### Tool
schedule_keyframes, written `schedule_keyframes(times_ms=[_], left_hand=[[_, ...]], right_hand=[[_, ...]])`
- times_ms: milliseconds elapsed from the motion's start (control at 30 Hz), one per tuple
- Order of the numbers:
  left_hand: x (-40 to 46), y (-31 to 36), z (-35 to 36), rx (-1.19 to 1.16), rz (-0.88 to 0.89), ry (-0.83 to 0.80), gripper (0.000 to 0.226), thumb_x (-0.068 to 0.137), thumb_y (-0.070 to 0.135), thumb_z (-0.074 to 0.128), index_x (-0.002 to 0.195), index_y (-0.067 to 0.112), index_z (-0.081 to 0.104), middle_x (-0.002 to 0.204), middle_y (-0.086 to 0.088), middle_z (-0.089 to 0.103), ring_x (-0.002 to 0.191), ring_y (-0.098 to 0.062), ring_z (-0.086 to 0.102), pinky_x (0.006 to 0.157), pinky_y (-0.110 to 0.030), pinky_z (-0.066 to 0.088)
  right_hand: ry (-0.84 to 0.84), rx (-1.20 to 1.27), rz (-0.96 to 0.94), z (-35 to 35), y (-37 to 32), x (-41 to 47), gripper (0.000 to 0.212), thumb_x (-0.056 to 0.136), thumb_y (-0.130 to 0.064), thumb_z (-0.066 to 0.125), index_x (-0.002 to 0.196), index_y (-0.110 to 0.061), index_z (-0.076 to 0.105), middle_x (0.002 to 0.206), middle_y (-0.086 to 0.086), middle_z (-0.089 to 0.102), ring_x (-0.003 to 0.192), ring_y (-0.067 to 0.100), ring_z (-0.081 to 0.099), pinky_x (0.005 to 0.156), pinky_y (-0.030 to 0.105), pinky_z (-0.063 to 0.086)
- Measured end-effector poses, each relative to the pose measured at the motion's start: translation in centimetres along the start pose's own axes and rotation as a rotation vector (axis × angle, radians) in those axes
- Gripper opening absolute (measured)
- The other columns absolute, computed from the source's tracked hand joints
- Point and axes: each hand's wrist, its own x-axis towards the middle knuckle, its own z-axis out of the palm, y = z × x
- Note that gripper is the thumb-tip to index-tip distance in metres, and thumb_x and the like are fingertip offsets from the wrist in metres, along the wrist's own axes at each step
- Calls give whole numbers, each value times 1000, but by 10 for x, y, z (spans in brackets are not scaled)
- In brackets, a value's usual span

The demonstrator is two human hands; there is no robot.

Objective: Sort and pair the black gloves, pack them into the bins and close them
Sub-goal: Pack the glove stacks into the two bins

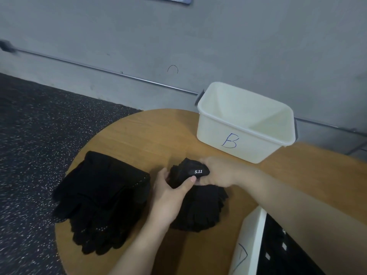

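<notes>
Looking down on a round wooden table point(158, 132), speckled dark floor point(39, 126) left, grey wall point(178, 36) far. Two white bins: bin B point(244, 124) far right, open; another bin point(252, 245) near right. Two glove piles: left pile point(99, 199), fingers pointing near; centre pile point(202, 209). Left hand point(170, 195) and right hand point(218, 171) both gripping a bunched 5.11 glove point(188, 173) above the centre pile; long axis unclear.

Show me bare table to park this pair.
Free: the table strip between the left pile and bin B. Crowded: the centre, where both hands grip a glove over the right pile.
</notes>
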Motion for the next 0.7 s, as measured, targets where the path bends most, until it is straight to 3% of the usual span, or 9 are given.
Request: schedule_keyframes(times_ms=[167,267,333,433,467,533,700], left_hand=[[6,2,8,-78,-68,-8,103,72,35,94,157,16,38,141,7,57,125,-14,56,103,-36,47],[10,5,13,-99,-89,-41,105,71,30,95,157,13,37,132,9,57,115,-12,58,92,-31,48],[11,5,17,-103,-76,-65,102,69,25,96,154,11,41,116,16,58,99,-4,59,77,-22,47],[14,2,20,-53,-71,-96,74,68,19,97,132,20,60,98,24,56,85,7,55,67,-17,43],[16,1,19,-29,-69,-107,52,68,17,97,107,28,64,93,21,62,82,4,60,67,-18,46],[18,-1,16,-5,-54,-149,33,66,14,96,84,31,74,84,12,75,78,-6,72,71,-26,55],[14,-1,14,16,-34,-225,35,68,11,95,96,20,77,88,7,79,87,-18,76,82,-42,62]], right_hand=[[-43,-51,29,-3,2,-4,38,94,-32,74,126,-19,59,115,0,68,106,23,64,92,34,50],[-82,-99,49,-3,2,-6,38,94,-31,74,126,-17,59,114,1,68,107,25,63,89,33,49],[-106,-134,61,-4,2,-7,34,95,-31,73,122,-14,61,114,5,69,107,27,64,90,35,49],[-121,-151,79,-3,3,-9,33,95,-30,72,121,-11,62,117,8,69,108,30,64,94,38,50],[-123,-161,82,-3,3,-9,34,95,-30,72,122,-11,61,118,8,69,109,30,64,95,38,50],[-124,-188,91,-2,3,-11,38,95,-31,72,126,-11,59,120,7,67,110,29,62,93,36,49],[-136,-223,100,-5,5,-15,49,93,-32,75,133,-13,54,124,5,63,111,28,60,89,34,47]])
